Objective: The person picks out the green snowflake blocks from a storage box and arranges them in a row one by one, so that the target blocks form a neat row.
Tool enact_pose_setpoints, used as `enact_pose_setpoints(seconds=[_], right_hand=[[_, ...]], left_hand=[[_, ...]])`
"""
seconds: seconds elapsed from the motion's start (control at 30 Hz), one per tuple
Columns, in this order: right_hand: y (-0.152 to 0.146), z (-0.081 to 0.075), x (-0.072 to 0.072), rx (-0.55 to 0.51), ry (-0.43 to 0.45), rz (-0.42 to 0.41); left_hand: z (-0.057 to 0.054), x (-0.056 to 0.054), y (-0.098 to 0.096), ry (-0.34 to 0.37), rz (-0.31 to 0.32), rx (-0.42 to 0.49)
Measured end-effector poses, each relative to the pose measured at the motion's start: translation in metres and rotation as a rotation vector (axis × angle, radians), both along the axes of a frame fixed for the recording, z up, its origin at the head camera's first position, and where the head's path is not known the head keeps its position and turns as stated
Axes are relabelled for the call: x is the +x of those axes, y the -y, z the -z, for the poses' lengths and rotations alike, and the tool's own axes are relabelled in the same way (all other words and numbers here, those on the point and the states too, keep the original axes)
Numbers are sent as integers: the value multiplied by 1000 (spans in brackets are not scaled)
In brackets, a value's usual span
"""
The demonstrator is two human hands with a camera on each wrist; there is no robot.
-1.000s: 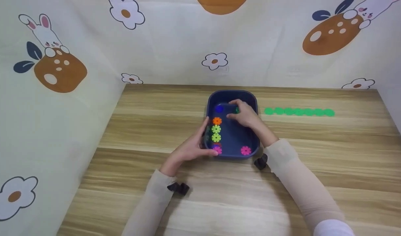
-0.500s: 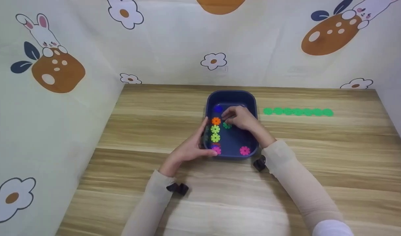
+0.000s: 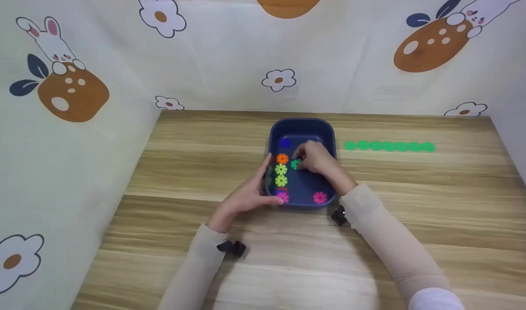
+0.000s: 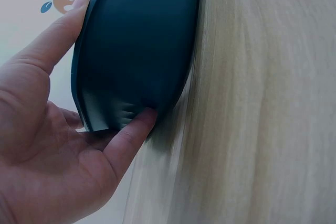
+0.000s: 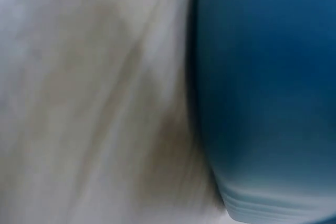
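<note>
A deep navy plastic box (image 3: 304, 205) stands on the wooden table. My left hand (image 3: 248, 193) grips its near left corner, thumb at the front rim and fingers along the left wall; the left wrist view has this hand (image 4: 58, 145) against the box's outer wall (image 4: 136, 40). Inside the box, my right hand (image 3: 315, 158) pinches a green snowflake disc (image 3: 295, 164) close over the floor. Left of it lie a blue disc (image 3: 285, 142), an orange disc (image 3: 282, 159) and two yellow-green discs (image 3: 281, 169). Pink discs (image 3: 320, 197) lie in the near corners, the left one partly under my thumb.
To the right of the box, a straight row of several green discs (image 3: 389, 146) lies on the table (image 3: 418, 206). A printed cloth wall (image 3: 220, 56) closes off the back and sides. The right wrist view is blurred and shows mostly the box's outside (image 5: 268, 87).
My right hand has closed on the green disc at the box's far right and brought it left and nearer, beside the orange disc. The left hand keeps its grip on the corner.
</note>
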State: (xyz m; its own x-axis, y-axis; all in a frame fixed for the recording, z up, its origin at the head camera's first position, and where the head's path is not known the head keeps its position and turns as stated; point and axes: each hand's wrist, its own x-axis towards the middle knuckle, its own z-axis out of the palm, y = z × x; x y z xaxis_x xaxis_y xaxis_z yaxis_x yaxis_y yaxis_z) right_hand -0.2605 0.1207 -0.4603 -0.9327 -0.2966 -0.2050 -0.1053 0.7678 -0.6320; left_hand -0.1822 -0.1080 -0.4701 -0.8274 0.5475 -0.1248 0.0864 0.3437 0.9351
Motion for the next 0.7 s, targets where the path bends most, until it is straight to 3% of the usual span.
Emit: enact_pose_setpoints(seconds=[0.43,0.7], right_hand=[[0,0,1,-129,-29,-31],[-1,1,1,-146,-35,-28]], left_hand=[[0,0,2,-8,20,21],[-1,0,1,2,12,21]])
